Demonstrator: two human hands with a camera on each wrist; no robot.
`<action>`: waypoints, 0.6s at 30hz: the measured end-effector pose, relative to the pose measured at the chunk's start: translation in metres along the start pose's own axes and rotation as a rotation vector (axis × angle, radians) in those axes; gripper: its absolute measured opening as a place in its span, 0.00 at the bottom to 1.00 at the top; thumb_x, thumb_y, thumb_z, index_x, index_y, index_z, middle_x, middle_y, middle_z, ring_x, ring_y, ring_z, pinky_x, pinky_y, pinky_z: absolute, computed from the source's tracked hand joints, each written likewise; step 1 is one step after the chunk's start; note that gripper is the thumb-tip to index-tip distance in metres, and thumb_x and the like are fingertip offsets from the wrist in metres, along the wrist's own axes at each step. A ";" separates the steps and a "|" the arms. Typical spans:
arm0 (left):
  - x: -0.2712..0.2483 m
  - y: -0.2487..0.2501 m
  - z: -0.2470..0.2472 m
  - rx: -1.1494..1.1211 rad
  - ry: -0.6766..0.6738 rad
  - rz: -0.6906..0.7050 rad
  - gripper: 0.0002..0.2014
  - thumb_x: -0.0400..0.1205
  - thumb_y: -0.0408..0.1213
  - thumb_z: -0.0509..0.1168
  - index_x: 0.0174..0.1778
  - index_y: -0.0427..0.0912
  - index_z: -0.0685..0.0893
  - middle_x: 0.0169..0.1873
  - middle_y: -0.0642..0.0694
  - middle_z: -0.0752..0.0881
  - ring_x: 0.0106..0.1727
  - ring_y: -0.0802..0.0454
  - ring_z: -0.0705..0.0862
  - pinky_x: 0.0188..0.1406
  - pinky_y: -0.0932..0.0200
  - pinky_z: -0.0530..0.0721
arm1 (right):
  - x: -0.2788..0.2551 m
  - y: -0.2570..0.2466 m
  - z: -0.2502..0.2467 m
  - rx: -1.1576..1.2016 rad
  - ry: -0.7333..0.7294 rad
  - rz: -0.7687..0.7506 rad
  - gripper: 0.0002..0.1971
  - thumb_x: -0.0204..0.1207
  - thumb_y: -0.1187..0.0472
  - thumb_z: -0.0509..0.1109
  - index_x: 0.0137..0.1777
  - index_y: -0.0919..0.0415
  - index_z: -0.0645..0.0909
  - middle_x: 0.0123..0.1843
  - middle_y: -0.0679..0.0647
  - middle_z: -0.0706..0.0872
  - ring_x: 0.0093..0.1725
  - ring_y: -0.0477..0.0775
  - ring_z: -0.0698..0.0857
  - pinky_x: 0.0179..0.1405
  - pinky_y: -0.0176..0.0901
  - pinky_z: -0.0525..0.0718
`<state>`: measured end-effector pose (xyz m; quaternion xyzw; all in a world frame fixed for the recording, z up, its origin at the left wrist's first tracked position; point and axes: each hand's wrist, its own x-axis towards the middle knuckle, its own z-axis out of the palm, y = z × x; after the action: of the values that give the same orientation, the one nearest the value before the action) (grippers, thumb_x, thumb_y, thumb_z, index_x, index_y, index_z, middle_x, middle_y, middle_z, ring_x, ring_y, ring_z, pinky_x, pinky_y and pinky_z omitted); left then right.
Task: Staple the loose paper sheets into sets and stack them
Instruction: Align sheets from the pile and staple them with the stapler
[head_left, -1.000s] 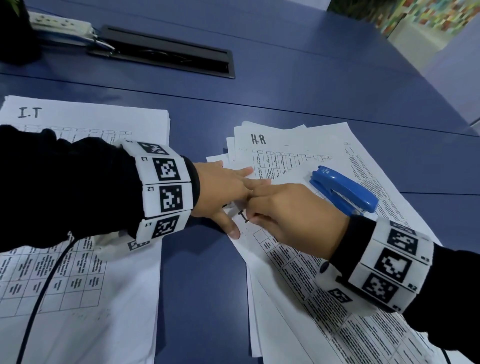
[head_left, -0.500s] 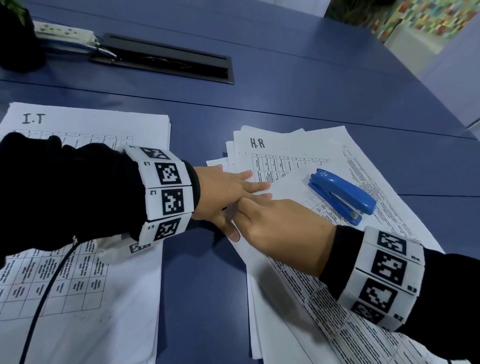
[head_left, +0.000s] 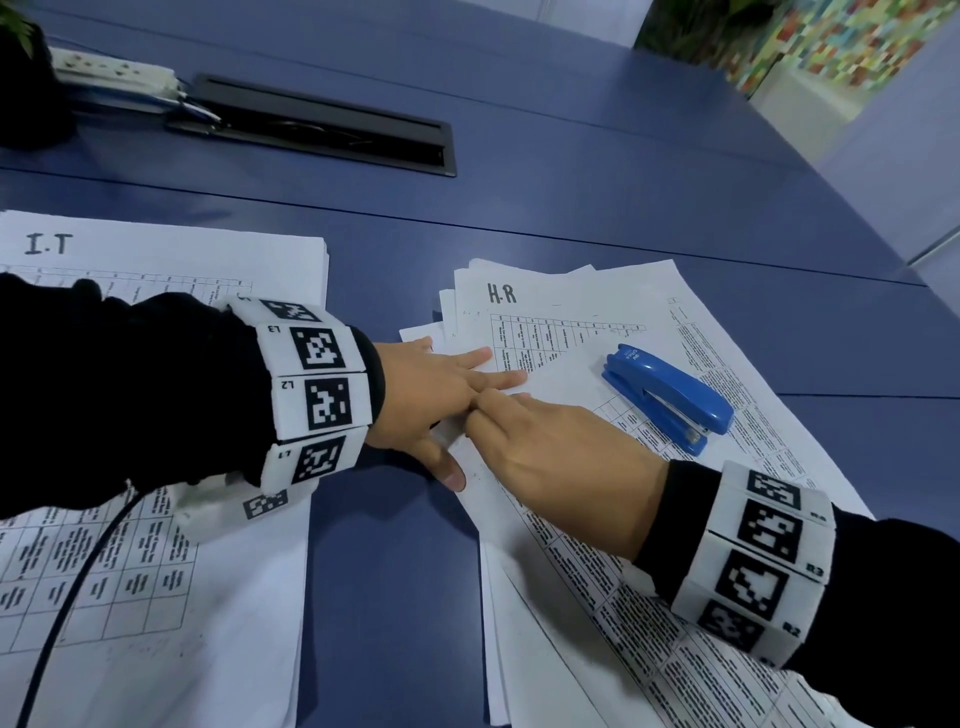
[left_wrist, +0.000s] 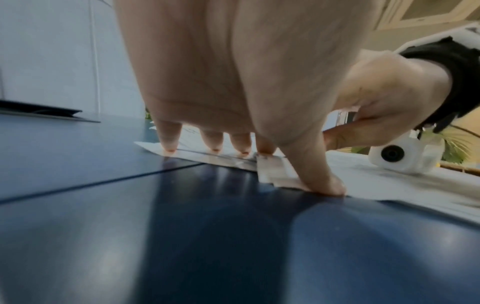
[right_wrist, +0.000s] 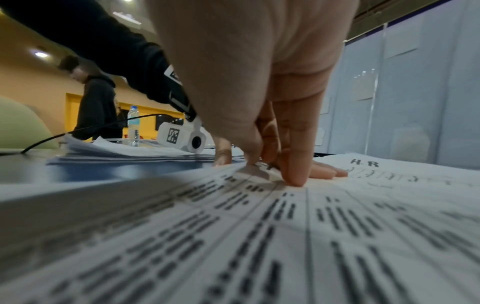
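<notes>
A loose pile of printed sheets headed H.R (head_left: 613, 306) lies fanned out on the blue table (head_left: 571, 208). My left hand (head_left: 431, 400) lies flat on the pile's left edge, its fingers (left_wrist: 168, 142) straight and its thumb (left_wrist: 324, 185) on the paper's rim. My right hand (head_left: 483, 415) meets it from the near side, fingers curled, and pinches the top sheet's corner (left_wrist: 272, 172); one right finger (right_wrist: 293, 176) presses down on the print. A blue stapler (head_left: 670, 397) sits untouched on the pile, right of both hands. A neat stack headed I.T (head_left: 156, 260) lies under my left forearm.
A black cable slot (head_left: 322, 124), a white power strip (head_left: 114, 73) and a dark pot (head_left: 26, 78) sit at the table's far left. A black cable (head_left: 62, 597) crosses the I.T stack. Another person (right_wrist: 96, 107) and a water bottle (right_wrist: 133, 123) stand beyond the table.
My right fingers have curled in tighter at the top sheet's corner. The left hand has stayed flat on the pile and the stapler has not moved.
</notes>
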<state>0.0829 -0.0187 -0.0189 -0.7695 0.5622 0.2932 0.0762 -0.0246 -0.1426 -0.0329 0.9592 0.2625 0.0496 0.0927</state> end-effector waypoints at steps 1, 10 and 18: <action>0.000 -0.001 0.000 -0.024 0.000 0.010 0.44 0.77 0.59 0.65 0.83 0.59 0.46 0.80 0.66 0.35 0.82 0.57 0.33 0.80 0.34 0.45 | -0.001 0.003 0.000 0.066 -0.060 -0.004 0.19 0.66 0.74 0.44 0.42 0.70 0.78 0.37 0.64 0.80 0.25 0.61 0.79 0.13 0.43 0.71; -0.001 -0.004 -0.006 -0.157 -0.043 0.068 0.23 0.85 0.55 0.53 0.78 0.61 0.64 0.81 0.66 0.39 0.82 0.54 0.34 0.78 0.30 0.43 | -0.004 0.014 -0.007 0.333 -0.178 0.128 0.08 0.74 0.71 0.66 0.52 0.65 0.76 0.55 0.61 0.80 0.43 0.62 0.81 0.31 0.54 0.82; -0.003 0.000 -0.006 -0.100 -0.031 0.038 0.18 0.88 0.39 0.50 0.73 0.54 0.71 0.81 0.63 0.37 0.82 0.54 0.34 0.79 0.32 0.44 | -0.005 0.007 0.000 0.171 -0.016 0.124 0.15 0.55 0.70 0.79 0.38 0.59 0.77 0.34 0.52 0.79 0.29 0.56 0.79 0.10 0.46 0.73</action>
<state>0.0846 -0.0185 -0.0127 -0.7569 0.5602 0.3342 0.0404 -0.0257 -0.1508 -0.0322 0.9784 0.2051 0.0252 0.0092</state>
